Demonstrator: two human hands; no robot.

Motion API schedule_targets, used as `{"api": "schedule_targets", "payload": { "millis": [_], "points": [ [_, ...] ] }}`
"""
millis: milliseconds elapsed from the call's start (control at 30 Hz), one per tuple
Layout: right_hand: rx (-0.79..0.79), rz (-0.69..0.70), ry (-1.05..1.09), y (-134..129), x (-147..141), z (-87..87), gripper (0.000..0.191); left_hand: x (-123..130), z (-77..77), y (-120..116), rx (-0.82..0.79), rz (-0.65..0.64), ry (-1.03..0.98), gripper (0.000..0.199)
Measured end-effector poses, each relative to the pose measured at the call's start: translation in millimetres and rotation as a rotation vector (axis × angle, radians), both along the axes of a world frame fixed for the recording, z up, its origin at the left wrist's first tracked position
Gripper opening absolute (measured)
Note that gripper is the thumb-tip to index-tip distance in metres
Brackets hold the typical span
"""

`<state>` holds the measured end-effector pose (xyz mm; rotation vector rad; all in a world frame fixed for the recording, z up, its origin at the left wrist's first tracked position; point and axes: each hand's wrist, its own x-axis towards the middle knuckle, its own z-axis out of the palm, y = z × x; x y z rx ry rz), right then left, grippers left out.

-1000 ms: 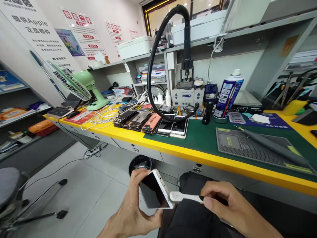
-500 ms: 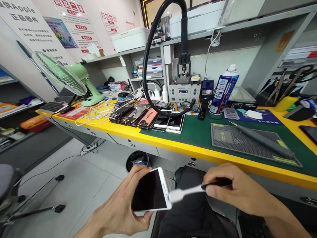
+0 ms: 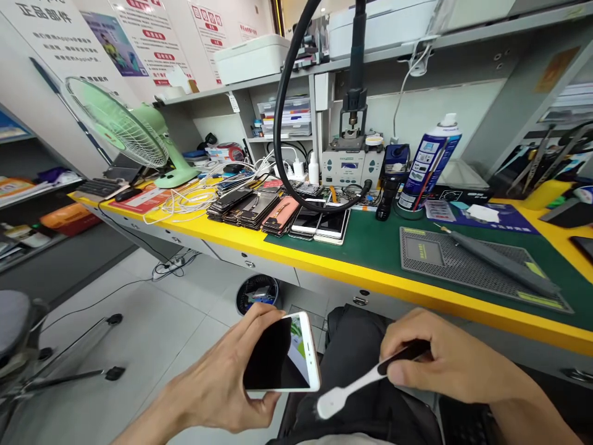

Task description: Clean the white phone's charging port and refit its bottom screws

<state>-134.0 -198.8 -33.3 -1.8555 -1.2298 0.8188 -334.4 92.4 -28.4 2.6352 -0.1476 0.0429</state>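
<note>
A white-framed smartphone (image 3: 278,364) with a dark screen is gripped along its sides by my left hand (image 3: 227,371). Its screen catches a bright, partly green reflection near the right end. My right hand (image 3: 435,364) pinches the dark handle of a white-headed brush (image 3: 354,389). The brush head is below and to the right of the phone's edge, apart from it. Both hands are above my lap (image 3: 356,358), in front of the bench.
The yellow-edged bench (image 3: 319,264) runs across in front, with stacked phones and screens (image 3: 250,209) on it. A grey perforated mat (image 3: 467,266), a spray can (image 3: 428,167) and a soldering station (image 3: 354,167) stand farther right. Below is a bin (image 3: 237,303); a green fan (image 3: 173,157) stands left.
The brush head has moved down and away from the phone's edge, where it was touching or very close. A bright reflection now shows on the screen. The view has shifted slightly.
</note>
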Motion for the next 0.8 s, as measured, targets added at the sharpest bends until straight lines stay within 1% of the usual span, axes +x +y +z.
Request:
{"api": "schedule_targets", "payload": {
  "millis": [33, 67, 167, 200, 233, 267, 367, 533, 700, 800],
  "points": [
    [-0.018, 0.003, -0.001, 2.2, -0.6, 0.2, 0.03, 0.1, 0.6, -0.4, -0.004, -0.001, 0.022, 0.099],
    [-0.025, -0.048, -0.019, 5.4, -0.6, -0.3, 0.03, 0.0, 0.8, -0.7, -0.002, -0.005, 0.037, 0.099],
    [-0.001, -0.363, -0.128, 15.0, 1.8, -4.5, 0.03, -0.6, 0.5, -1.6, 0.013, -0.019, 0.053, 0.098],
    [0.015, -0.446, -0.153, 16.7, 2.6, -6.0, 0.03, -0.8, 0.4, -1.8, 0.02, -0.019, 0.056, 0.098],
    [0.03, -0.494, -0.164, 17.2, 3.1, -7.2, 0.03, -1.0, 0.5, -1.9, 0.025, -0.011, 0.062, 0.097],
    [0.039, -0.505, -0.157, 16.7, 3.0, -7.9, 0.03, -1.2, 0.8, -1.9, 0.027, 0.001, 0.065, 0.095],
    [0.039, -0.436, -0.099, 11.4, 0.3, -7.7, 0.03, -1.4, 2.0, -1.4, 0.031, 0.038, 0.064, 0.089],
    [-0.021, -0.286, -0.035, 4.3, -6.6, -8.3, 0.03, -2.9, 3.4, -0.2, 0.023, 0.067, 0.087, 0.09],
    [-0.053, -0.239, -0.018, 0.3, -13.5, -9.8, 0.032, -6.5, 5.5, -1.0, -0.003, 0.065, 0.088, 0.089],
    [-0.061, -0.201, 0.002, -0.7, -19.1, -9.9, 0.03, -8.3, 6.2, -1.7, -0.012, 0.086, 0.105, 0.086]
  ]
}}
